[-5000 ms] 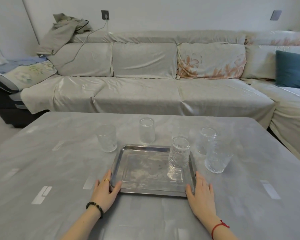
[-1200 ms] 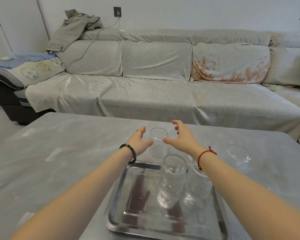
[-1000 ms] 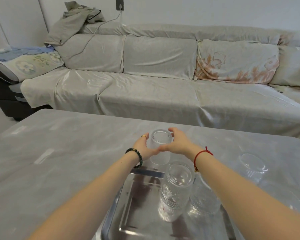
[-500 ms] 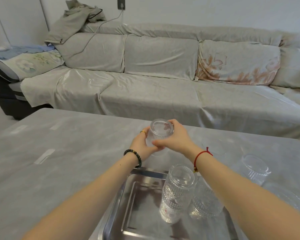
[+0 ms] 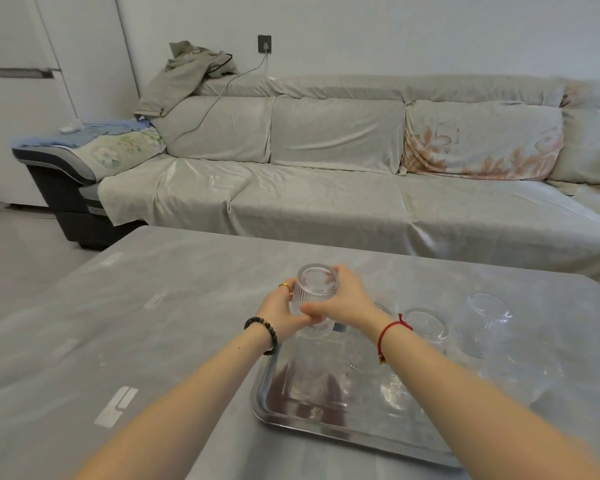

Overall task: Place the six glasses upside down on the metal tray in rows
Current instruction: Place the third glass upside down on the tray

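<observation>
Ribbed clear glass filled the space between both hands: the held glass (image 5: 314, 294) sat base-up, mouth down, over the far left corner of the metal tray (image 5: 274, 407). The left hand (image 5: 284, 315) cupped its left side, fingers curled round the wall, a gold ring (image 5: 284, 285) showing on one finger and a dark bead bracelet (image 5: 262, 336) on the wrist. The right hand (image 5: 345, 301) closed on the right side and front, thumb crossing low over the ribbing, a red cord (image 5: 392, 329) round the wrist. Whether the rim touched the tray could not be told.

On the tray's right part, blurred glassware showed partly behind the right forearm, its count unclear. Two more glasses, a nearer one (image 5: 426, 325) and a farther one (image 5: 487, 310), stood base-up on the table (image 5: 153, 323) just beyond the tray's right far edge. The tray's near left area lay bare, and the tabletop to the left was open except for pale tape marks (image 5: 116, 407).

Grey, faintly glossy covering lay over the table. Beyond its far edge ran a long sofa (image 5: 326, 188) under beige covers, a floral cushion (image 5: 482, 140) to the right, a crumpled garment (image 5: 187, 71) on its back at left, and a wall socket (image 5: 264, 44) with a cable.
</observation>
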The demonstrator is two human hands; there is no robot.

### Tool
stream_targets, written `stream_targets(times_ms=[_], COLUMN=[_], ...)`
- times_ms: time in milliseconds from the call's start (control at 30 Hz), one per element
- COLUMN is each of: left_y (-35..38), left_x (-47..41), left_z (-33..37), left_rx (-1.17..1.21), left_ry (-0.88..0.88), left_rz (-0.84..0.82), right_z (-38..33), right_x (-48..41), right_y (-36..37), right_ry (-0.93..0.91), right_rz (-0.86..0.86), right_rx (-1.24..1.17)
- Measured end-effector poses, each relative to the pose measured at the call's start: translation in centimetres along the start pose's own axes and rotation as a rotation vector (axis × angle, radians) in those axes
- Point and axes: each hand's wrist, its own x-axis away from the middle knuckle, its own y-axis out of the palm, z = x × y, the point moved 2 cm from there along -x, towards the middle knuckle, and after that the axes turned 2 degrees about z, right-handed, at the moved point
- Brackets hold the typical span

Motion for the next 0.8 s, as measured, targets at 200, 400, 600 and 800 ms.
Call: stream_targets(times_ms=[200,400,600,800], left_y=[1.3,1.8,2.2,0.8], left_x=[1.7,1.5,0.8,3.1], left_z=[-2.9,-4.8,-5.6,-7.2], left_rx=[0.021,-0.039,-0.061,-0.087], left_ry=[-0.079,-0.093,-0.106,-0.223], left_rz=[-0.032,-0.016,0.01,0.061], right_z=[2.2,3.4,3.7,4.7], right_x=[1.5,1.7,1.6,5.2], right_y=[2.7,4.7,5.4,6.6], right_ry=[0.073,0.084,0.049,0.006], right_rz=[-0.051,-0.06,-0.025,0.097], right_rx=[-0.017,-0.04,0.002,-0.038])
